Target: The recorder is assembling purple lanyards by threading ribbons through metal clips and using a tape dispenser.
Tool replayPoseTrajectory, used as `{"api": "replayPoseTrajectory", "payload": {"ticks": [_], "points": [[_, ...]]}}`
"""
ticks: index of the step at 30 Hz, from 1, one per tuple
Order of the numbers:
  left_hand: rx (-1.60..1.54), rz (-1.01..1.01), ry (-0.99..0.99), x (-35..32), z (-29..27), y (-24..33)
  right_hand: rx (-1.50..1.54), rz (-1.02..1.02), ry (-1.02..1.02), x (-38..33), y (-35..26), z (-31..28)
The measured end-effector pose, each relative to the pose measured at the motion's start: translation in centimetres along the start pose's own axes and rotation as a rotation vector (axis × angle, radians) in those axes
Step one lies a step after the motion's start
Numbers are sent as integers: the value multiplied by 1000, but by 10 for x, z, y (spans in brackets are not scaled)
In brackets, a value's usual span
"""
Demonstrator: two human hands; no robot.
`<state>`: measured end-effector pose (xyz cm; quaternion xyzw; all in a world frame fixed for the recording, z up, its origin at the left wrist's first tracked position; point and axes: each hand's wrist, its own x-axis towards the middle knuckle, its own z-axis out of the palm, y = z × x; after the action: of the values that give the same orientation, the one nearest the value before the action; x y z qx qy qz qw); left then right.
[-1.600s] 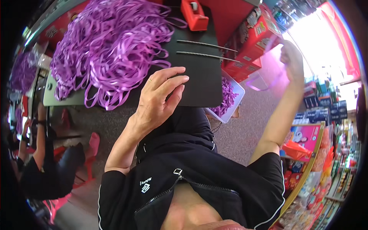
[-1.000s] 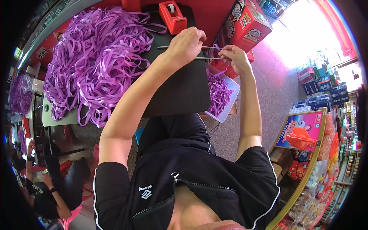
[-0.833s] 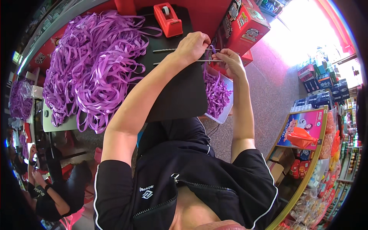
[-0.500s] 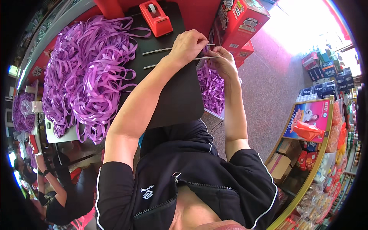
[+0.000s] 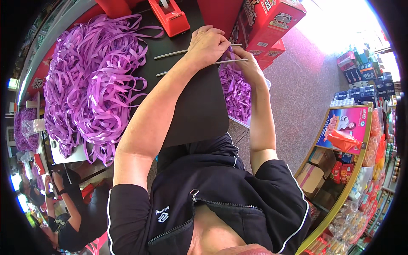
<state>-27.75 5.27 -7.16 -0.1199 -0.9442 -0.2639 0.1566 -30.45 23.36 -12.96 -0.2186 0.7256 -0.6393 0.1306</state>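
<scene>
Two thin metal rods lie across the dark tabletop: a twisted rod (image 5: 170,54) farther off and a smoother rod (image 5: 231,61) nearer me. Both jut past the table's right edge. My left hand (image 5: 208,46) rests over them, its fingers closed at the far rod's right end. Just right of it, my right hand (image 5: 247,63) curls inward, fingers pinched by the near rod, partly hidden. A purple ribbon (image 5: 230,51) runs between the fingertips of both hands. Below them, a pile of folded purple ribbon (image 5: 237,95) fills a pale container beside the table.
A big heap of loose purple ribbon (image 5: 91,85) covers the table's left part. Behind stands a red tape dispenser (image 5: 172,19). Red boxes (image 5: 270,23) rise at the far right, near my hands. A goods counter (image 5: 340,161) is on the right. Another person (image 5: 63,212) sits at lower left.
My left hand has shifted slightly left, and its fingers lie flatter over the rods. My right hand has tucked in closer beneath the near rod's end. The other person's arms have moved.
</scene>
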Motion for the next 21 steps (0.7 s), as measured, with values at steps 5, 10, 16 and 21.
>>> {"api": "replayPoseTrajectory", "payload": {"ticks": [5, 10, 16, 21], "points": [[6, 11, 13, -1, 1, 0, 176, 106, -60, -4, 0, 3], [14, 25, 20, -3, -1, 2, 323, 41, -99, -8, 8, 5], [20, 13, 11, -2, -1, 0, 368, 85, -94, -9, 1, 5], [15, 20, 27, -2, -1, 1, 333, 47, -54, -8, 13, 8]]}}
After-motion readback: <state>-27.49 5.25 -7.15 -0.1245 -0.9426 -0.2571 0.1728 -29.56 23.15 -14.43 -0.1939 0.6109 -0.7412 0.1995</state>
